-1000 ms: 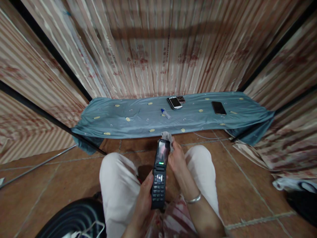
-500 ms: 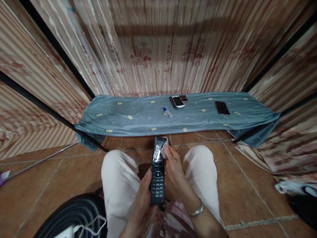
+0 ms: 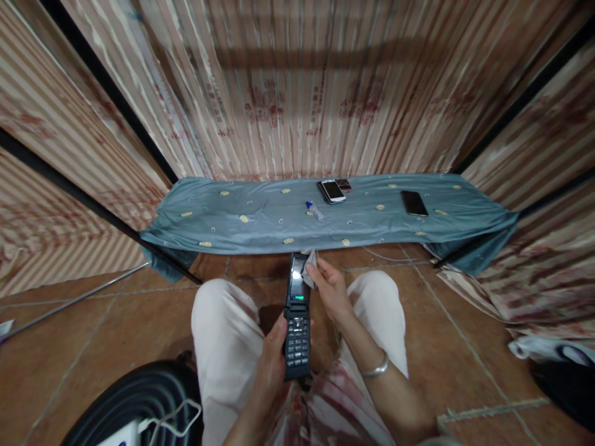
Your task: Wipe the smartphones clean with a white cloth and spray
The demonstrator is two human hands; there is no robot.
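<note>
A dark flip phone (image 3: 297, 344) lies unfolded between my knees, its keypad half nearest me and its screen half pointing away. My left hand (image 3: 272, 353) is closed around the keypad half, thumb along the left edge and fingertips showing at the right. In my right hand (image 3: 331, 288) a small light grey cloth (image 3: 310, 270) is pinched between thumb and fingers. The cloth touches the right side of the phone's screen, covering part of its upper right. A small green glow shows at the bottom of the screen.
Ahead stands a low shelf draped in blue-green cloth (image 3: 264, 229). On it are a white phone (image 3: 332, 191) on a dark item, a blue-capped small bottle (image 3: 314, 210) and a black phone (image 3: 414, 203). A black ridged round object (image 3: 139, 396) sits at lower left.
My right hand and the cloth have shifted slightly up and right on the screen, uncovering more of its lower part. The left hand still holds the phone.
</note>
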